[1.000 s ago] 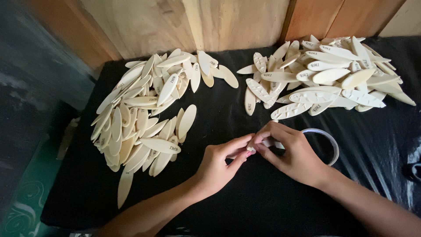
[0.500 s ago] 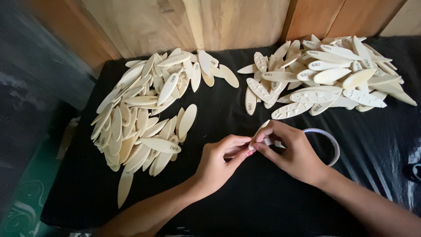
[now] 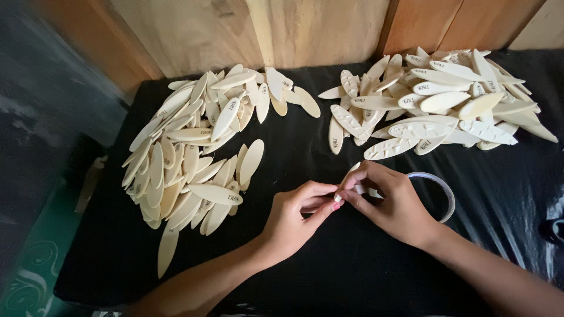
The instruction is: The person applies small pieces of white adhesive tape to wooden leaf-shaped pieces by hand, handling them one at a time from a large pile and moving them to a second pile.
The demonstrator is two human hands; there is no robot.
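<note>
Between two pale piles, both hands [image 3: 346,205] pinch one oval piece [image 3: 355,168] (cream)

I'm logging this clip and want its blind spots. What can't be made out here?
Head view only:
- Pale oval piece between the fingertips: mostly covered by the right hand and left hand.
- Tape ring: near side hidden behind the right hand.
- Right pile: lower pieces buried.

Craft workshop (heaped wooden ovals [image 3: 194,147])
</note>
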